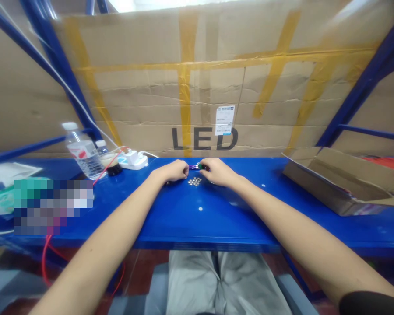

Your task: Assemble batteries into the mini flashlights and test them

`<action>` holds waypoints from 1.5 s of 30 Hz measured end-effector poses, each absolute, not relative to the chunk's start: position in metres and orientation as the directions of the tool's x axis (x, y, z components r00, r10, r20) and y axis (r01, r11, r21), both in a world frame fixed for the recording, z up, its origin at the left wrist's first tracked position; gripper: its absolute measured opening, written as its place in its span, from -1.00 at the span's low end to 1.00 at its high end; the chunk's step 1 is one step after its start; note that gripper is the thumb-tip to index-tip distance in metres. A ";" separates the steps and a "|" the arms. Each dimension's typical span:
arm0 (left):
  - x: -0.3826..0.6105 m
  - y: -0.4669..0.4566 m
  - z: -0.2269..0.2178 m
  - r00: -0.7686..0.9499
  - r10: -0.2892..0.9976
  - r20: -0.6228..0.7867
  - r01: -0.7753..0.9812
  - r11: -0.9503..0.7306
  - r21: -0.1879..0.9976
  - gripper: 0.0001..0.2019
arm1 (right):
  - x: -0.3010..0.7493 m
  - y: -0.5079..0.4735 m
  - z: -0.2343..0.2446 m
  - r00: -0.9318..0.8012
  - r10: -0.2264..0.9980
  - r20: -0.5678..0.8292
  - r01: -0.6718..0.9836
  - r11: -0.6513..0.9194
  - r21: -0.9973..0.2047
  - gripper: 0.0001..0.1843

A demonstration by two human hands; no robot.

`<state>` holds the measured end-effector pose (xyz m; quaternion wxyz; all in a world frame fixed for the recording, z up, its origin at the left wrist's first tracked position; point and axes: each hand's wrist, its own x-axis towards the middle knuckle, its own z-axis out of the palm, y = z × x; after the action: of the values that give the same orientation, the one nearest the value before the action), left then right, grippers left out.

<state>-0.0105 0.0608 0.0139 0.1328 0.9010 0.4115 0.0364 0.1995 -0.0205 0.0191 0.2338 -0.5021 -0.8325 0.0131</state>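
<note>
A slim purple tube-like piece (pixel 193 167) with shiny bands spans the gap between my two hands above the blue table. My left hand (pixel 175 170) is closed around its left end, fingers curled in. At the other end my right hand (pixel 218 171) pinches, with a small green part (pixel 201 166) showing at its fingertips. What lies inside the fingers is hidden. Just below the hands, a cluster of small shiny round metal discs (pixel 195 181), like button cells, lies on the table (pixel 200 227).
An open cardboard box (pixel 335 192) stands at right. Left are a water bottle (pixel 83 153), a dark-liquid bottle (pixel 113 165), a white power strip (pixel 133 160) and a red cable (pixel 107 168). A large carton (pixel 134 105) marked LED walls off the back.
</note>
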 end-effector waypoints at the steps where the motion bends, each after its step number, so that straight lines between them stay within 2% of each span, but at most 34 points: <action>1: -0.011 0.061 0.014 0.658 0.752 -0.050 0.733 -0.623 0.275 -0.86 | 0.199 -0.021 0.020 -0.396 0.837 0.378 0.827 0.504 -0.248 -0.89; 10: -0.014 0.058 0.016 0.649 0.758 -0.071 0.744 -0.612 0.268 -0.87 | 0.200 -0.016 0.022 -0.388 0.838 0.385 0.853 0.484 -0.194 -0.89; 15: -0.014 0.058 0.020 0.658 0.747 -0.096 0.736 -0.612 0.289 -0.87 | 0.205 -0.010 0.021 -0.348 0.853 0.389 0.862 0.454 -0.225 -0.90; 20: -0.015 0.054 0.024 0.672 0.736 -0.087 0.729 -0.636 0.253 -0.89 | 0.212 -0.005 0.016 -0.335 0.852 0.402 0.846 0.460 -0.269 -0.92; 27: -0.012 0.049 0.025 0.665 0.739 -0.108 0.731 -0.614 0.297 -0.74 | 0.217 0.001 0.014 -0.372 0.806 0.461 0.774 0.543 -0.325 -0.73; 33: -0.014 0.053 0.024 0.663 0.742 -0.100 0.743 -0.635 0.212 -0.93 | 0.225 0.009 0.008 -0.358 0.815 0.455 0.738 0.546 -0.397 -0.65; 36: -0.013 0.053 0.023 0.689 0.724 0.015 0.705 -0.675 0.217 -0.91 | 0.228 0.012 0.006 -0.334 0.828 0.451 0.702 0.538 -0.467 -0.64; 38: -0.009 0.050 0.024 0.703 0.692 0.166 0.653 -0.720 0.235 -0.87 | 0.228 0.015 0.005 -0.316 0.831 0.457 0.673 0.536 -0.510 -0.65; 41: 0.001 0.043 0.026 0.688 0.601 0.406 0.556 -0.797 0.236 -0.86 | 0.228 0.017 0.003 -0.303 0.834 0.462 0.641 0.537 -0.549 -0.68; 45: 0.016 0.033 0.025 0.661 0.473 0.582 0.450 -0.871 0.197 -0.90 | 0.226 0.017 0.002 -0.324 0.822 0.468 0.624 0.558 -0.548 -0.73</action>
<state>0.0155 0.0334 0.0255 0.0177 0.9111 0.2535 0.3245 0.2258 0.0169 0.0023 0.3676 -0.4506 -0.8023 0.1349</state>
